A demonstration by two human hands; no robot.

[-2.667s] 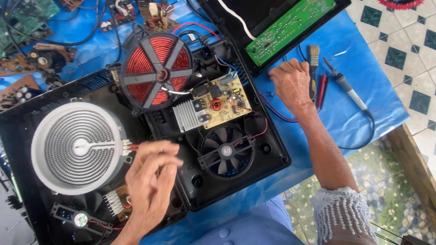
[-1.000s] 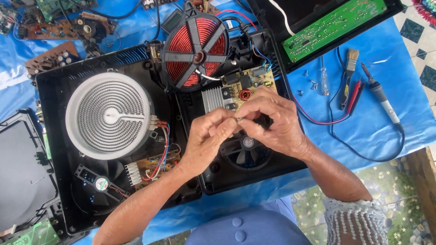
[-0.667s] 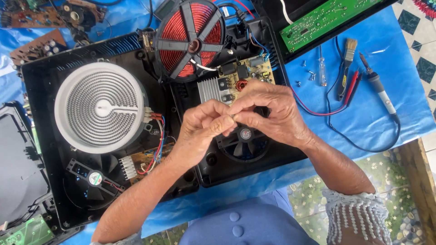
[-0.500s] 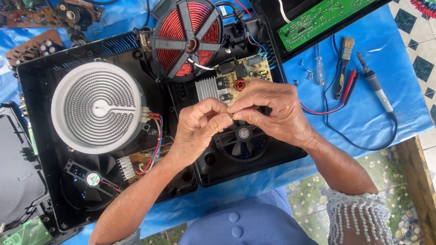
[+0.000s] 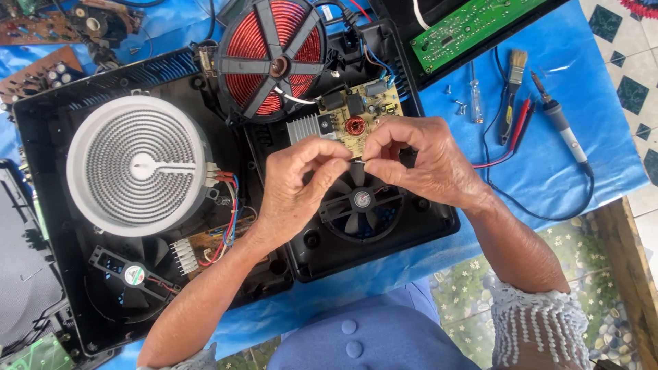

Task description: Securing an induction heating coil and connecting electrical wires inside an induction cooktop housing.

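I see bright, even daylight, soft shadows under both hands (image 5: 363, 178), sharp focus throughout, slight bending toward the worktop (image 5: 582, 157) corners.

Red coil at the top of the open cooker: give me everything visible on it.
The red coil is a flat round disc of reddish-copper winding, crossed by a dark spoked plastic frame with a small hub at its centre. It lies roughly flat over the upper part of the black cooker housing, beside the tan circuit board. White and dark wires leave its lower right edge. Neither hand touches it.
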